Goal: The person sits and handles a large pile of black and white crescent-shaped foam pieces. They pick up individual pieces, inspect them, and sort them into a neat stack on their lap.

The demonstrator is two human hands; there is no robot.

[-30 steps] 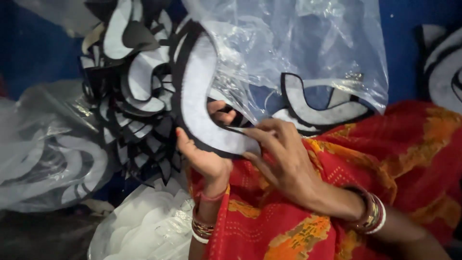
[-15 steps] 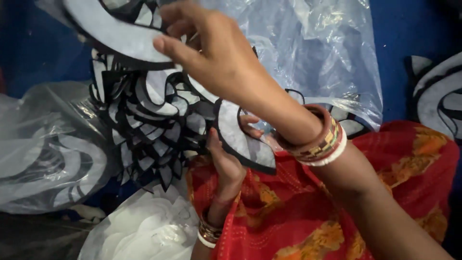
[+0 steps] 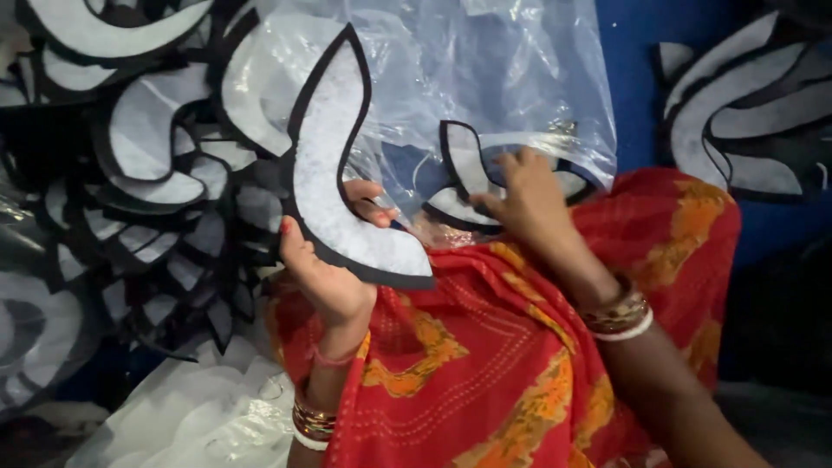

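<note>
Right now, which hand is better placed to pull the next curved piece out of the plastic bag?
Probably the right hand: it rests on the curved piece inside the plastic bag. The left hand is busy holding another cut piece.

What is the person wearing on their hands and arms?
Both arms are bare, with no sleeves. The left hand has red-painted nails, a thin red thread at the wrist and a stack of gold, red and white bangles lower down. The right hand has gold and white bangles at its wrist.
</note>
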